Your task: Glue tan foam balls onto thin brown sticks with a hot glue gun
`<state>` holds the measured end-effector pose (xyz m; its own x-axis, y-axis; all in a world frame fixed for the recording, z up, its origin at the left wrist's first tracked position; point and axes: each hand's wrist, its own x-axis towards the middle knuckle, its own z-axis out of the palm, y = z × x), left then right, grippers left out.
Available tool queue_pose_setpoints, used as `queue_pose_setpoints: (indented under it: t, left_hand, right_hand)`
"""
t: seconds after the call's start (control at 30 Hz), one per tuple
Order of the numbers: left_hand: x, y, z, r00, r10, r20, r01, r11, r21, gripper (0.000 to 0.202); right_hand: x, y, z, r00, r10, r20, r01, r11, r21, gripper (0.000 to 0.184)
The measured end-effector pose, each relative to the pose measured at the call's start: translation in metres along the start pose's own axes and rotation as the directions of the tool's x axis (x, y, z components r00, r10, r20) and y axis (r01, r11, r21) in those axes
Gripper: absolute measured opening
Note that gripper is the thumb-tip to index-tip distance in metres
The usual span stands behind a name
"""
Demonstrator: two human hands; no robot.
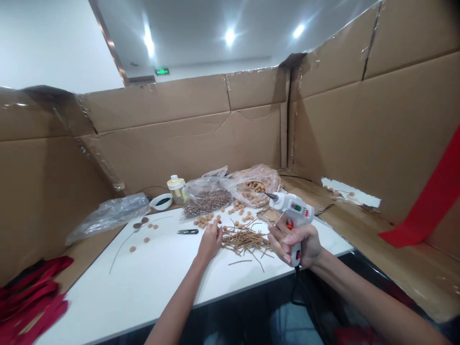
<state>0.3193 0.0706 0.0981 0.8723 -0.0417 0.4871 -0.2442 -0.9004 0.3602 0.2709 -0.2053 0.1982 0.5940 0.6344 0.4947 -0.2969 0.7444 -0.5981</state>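
My right hand [295, 243] is closed round the grip of a white glue gun [293, 207], held above the white table [143, 282] with its nozzle pointing up and left. My left hand [210, 240] reaches forward over the table, fingers together, their tips at a cluster of small tan balls [204, 220]. Whether it holds one I cannot make out. A loose pile of thin brown sticks [244, 239] lies between my two hands. Small black snips [187, 232] lie just left of my left hand.
Two clear bags, one of sticks [206, 197] and one of tan balls [253, 187], sit at the back. A white bowl [161, 201], a small lidded jar [176, 188], a crumpled plastic bag [108, 215], a thin wire [124, 244] and red cloth [28, 297] lie left. Cardboard walls [187, 139] surround.
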Motion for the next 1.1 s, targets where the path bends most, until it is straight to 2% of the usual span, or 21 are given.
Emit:
queue_pose_setpoints:
  t: [0.57,0.77,0.93,1.03,1.1]
  left_hand:
    - [0.000,0.001,-0.001,1.000,-0.005,-0.008,0.005,1.000,-0.016,0.025]
    - [0.000,0.004,-0.002,1.000,-0.011,-0.022,0.009,0.998,-0.056,0.023]
    - [0.003,0.003,-0.005,0.999,-0.039,-0.027,0.035,0.991,-0.131,0.023]
    - [0.001,0.011,-0.011,0.998,-0.054,-0.012,0.050,0.975,-0.215,0.026]
    - [-0.004,0.028,-0.020,0.999,-0.042,0.020,0.046,0.956,-0.290,0.029]
  right_hand:
    - [0.000,-0.001,0.002,0.998,0.001,-0.060,-0.003,1.000,-0.026,0.015]
    - [0.003,0.000,-0.001,0.983,0.027,-0.181,-0.043,0.995,-0.088,0.014]
    - [0.006,0.009,-0.002,0.960,-0.019,-0.279,-0.025,0.988,-0.152,0.012]
    - [0.008,0.015,-0.001,0.953,-0.016,-0.304,-0.045,0.981,-0.190,0.016]
    - [0.009,0.017,-0.001,0.948,-0.018,-0.318,-0.053,0.975,-0.215,0.022]
